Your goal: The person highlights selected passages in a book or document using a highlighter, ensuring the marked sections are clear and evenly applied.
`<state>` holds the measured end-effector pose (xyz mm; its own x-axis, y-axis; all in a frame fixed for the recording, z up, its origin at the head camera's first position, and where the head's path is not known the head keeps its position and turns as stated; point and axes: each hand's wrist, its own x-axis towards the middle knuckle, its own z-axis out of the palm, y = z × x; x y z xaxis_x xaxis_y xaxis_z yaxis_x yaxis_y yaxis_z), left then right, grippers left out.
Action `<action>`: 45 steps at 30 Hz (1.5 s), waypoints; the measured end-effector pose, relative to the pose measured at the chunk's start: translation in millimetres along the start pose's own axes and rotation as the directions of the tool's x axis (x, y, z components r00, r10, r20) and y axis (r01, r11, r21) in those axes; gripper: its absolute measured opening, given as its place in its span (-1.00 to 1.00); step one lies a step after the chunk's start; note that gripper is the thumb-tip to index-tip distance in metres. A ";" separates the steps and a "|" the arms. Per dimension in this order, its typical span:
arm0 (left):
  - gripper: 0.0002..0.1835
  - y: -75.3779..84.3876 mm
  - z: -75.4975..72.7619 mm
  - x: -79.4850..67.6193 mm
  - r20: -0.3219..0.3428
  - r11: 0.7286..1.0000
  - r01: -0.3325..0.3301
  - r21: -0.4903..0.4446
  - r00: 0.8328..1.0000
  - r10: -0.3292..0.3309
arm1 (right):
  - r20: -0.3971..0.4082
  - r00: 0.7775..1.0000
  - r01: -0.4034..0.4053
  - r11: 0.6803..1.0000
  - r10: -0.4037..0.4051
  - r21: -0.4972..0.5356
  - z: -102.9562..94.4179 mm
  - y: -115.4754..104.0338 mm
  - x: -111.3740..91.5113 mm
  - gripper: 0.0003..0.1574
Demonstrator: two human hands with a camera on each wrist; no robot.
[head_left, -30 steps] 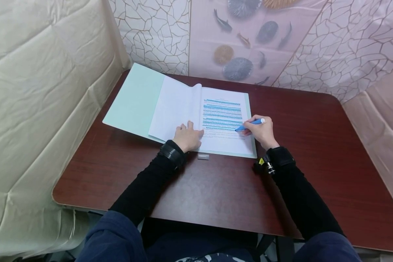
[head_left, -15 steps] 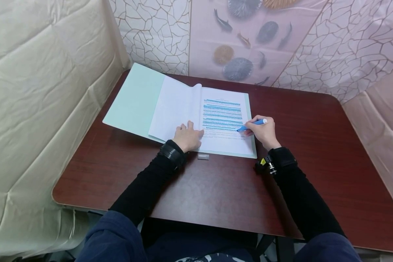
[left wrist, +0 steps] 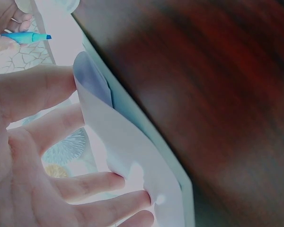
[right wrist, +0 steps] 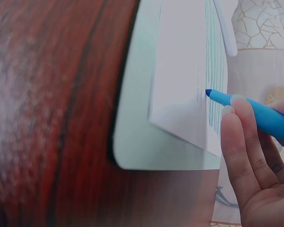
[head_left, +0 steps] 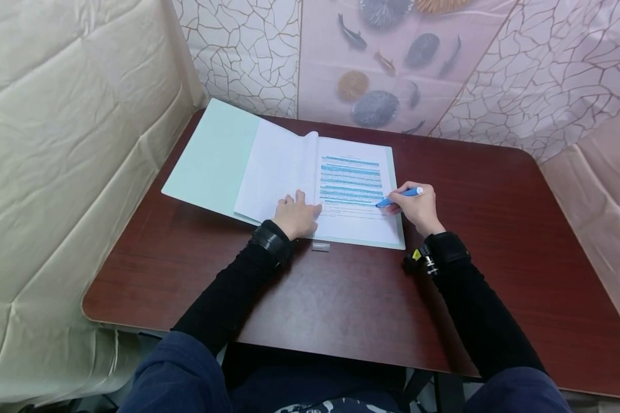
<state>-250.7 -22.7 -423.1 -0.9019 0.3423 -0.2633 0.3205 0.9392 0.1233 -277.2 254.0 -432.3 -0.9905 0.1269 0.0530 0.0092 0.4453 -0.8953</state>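
Glossy wood-grain bench (head_left: 351, 304) under a pale-green card folder (head_left: 212, 155), small grey oblong (head_left: 321, 246) by the folder's near edge, left hand (head_left: 295, 218) spread-fingered on its curving paper (head_left: 279, 166), right hand (head_left: 419, 210) pinching a smooth blue marker (right wrist: 270, 121) at its striped page (head_left: 350, 175), crackle-patterned cloth (head_left: 240, 54) beyond.

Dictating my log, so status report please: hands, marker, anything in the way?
Right hand grips blue marker, tip at highlighted page. Left hand on white sheet in open folder. Nothing visibly blocking tip; small grey object lies off folder's near edge.
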 end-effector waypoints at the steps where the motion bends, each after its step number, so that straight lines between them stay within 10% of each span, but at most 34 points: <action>1: -0.41 0.0 -0.1 0.1 0.000 1.000 0.000 -0.001 1.000 0.000 | 0.001 1.000 0.000 1.000 0.000 0.000 -0.2 -0.3 0.0 -0.84; 45: -0.40 1.5 -2.5 -2.6 0.005 1.000 -0.001 0.002 1.000 0.001 | -0.023 1.000 -0.020 1.000 0.020 -0.014 -9.4 7.0 1.1 -0.76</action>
<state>-248.6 -22.2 -419.7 -0.9000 0.3436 -0.2681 0.3221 0.9388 0.1219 -276.9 265.6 -434.4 -0.9867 0.1559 0.0456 0.0308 0.4553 -0.8898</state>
